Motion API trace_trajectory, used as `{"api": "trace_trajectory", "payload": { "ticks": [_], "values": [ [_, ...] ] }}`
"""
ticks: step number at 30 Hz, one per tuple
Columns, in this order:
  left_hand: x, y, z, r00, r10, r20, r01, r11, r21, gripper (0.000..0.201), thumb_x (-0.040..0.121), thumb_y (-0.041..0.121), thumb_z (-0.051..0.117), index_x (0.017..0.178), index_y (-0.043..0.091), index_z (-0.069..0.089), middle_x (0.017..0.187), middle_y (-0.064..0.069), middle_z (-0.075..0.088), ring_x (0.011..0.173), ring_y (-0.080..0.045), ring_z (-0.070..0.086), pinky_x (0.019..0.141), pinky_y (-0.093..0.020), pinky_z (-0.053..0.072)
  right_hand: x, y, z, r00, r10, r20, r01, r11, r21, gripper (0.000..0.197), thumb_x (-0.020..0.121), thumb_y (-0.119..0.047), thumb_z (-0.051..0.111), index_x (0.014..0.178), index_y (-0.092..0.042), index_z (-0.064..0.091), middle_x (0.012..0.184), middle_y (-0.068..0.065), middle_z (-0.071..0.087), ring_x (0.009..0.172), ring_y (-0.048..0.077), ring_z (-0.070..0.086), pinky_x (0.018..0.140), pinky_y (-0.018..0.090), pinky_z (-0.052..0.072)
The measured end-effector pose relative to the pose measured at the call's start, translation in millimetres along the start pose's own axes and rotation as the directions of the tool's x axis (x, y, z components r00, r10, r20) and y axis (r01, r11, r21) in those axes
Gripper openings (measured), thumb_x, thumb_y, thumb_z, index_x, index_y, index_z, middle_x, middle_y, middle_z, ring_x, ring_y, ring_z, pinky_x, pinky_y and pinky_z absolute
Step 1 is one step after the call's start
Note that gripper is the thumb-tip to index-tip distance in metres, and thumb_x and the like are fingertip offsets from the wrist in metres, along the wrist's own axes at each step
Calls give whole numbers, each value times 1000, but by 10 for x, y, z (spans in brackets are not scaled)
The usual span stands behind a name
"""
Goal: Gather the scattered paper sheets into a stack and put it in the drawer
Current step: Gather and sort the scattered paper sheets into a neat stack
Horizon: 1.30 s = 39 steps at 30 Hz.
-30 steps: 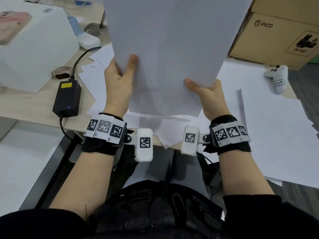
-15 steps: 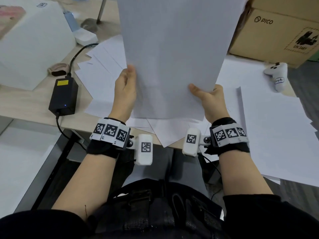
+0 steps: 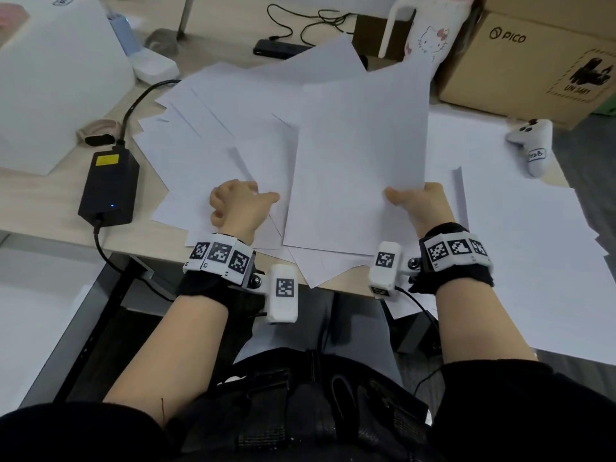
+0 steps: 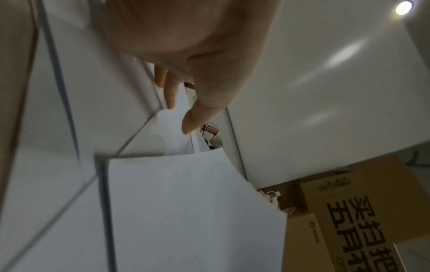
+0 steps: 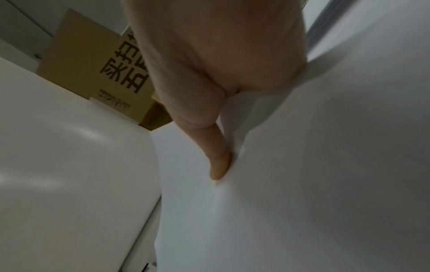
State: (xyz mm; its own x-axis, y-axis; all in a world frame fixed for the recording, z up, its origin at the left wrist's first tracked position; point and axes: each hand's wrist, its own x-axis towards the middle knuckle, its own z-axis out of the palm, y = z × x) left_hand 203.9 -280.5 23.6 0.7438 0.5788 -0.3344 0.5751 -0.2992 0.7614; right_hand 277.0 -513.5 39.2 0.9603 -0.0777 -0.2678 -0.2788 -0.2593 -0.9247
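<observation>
Stack of sheets (image 3: 360,168) pinched at its right edge by right hand (image 3: 421,203) — thumb on top. Left hand (image 3: 238,208) beside it, fingers loosely curled, holding nothing — above scattered sheets (image 3: 200,141) on surface (image 3: 40,195).

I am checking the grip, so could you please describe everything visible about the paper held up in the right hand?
The held paper is plain white, blank and smooth, looking like a thin stack. It tilts above the scattered sheets on the desk. The right hand pinches its lower right edge, thumb on top. The left hand is off it.
</observation>
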Motion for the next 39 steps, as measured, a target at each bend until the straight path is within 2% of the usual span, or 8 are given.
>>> {"api": "trace_trajectory", "payload": {
  "ticks": [5,7,12,20,27,30,35,39],
  "values": [
    [35,63,78,998,49,33,-37,955,-293,33,63,32,69,94,31,57,118,0,58,115,-22,54,104,-40,42,37,55,-69,993,113,-34,-115,992,-46,38,83,-13,71,116,2,58,102,6,59,95,21,55,77,25,39],
    [26,104,122,992,101,70,-72,939,-337,26,76,16,68,99,19,58,106,-1,64,105,-21,61,97,-36,47,53,47,-98,991,129,-44,-131,991,-41,39,84,-14,71,116,0,56,105,6,59,96,19,52,82,25,36],
    [68,182,201,981,164,106,-117,927,-358,17,87,-2,55,98,11,58,96,-6,63,90,-20,58,81,-29,46,78,27,-183,988,144,-62,-148,988,-53,38,85,-16,70,116,-3,52,107,3,56,98,18,50,82,23,36],
    [167,275,333,985,106,134,-38,900,-434,21,81,-4,69,99,3,63,87,-6,65,81,-18,63,64,-20,51,112,38,-294,984,159,-75,-160,987,-10,30,83,-13,72,100,-11,47,102,3,56,99,19,52,82,25,37],
    [274,325,433,988,69,138,-5,909,-417,20,81,-2,70,72,7,55,81,-8,59,76,-20,58,74,-29,49,138,87,-285,979,192,-72,-194,980,-31,33,81,-10,74,109,-3,57,101,5,59,96,20,52,82,24,36],
    [257,321,416,987,98,127,-32,896,-444,22,80,-1,69,87,10,52,88,-7,51,80,-18,50,73,-30,44,149,84,-275,982,175,-76,-177,984,-18,26,80,-8,74,97,-6,54,98,5,58,92,19,52,79,24,36],
    [202,357,220,993,114,33,-78,838,-540,17,81,-3,68,78,13,65,83,0,66,85,-17,64,82,-29,53,135,36,-254,983,170,-64,-171,985,1,24,81,-7,73,74,-13,50,95,3,58,91,18,52,69,21,39],
    [229,286,-59,993,110,-35,-110,801,-588,13,83,1,67,91,11,66,90,0,68,92,-19,65,84,-30,53,139,23,-162,988,138,-67,-136,990,33,24,78,-6,75,94,-9,58,97,4,63,91,20,57,73,21,42]
  ]
}}
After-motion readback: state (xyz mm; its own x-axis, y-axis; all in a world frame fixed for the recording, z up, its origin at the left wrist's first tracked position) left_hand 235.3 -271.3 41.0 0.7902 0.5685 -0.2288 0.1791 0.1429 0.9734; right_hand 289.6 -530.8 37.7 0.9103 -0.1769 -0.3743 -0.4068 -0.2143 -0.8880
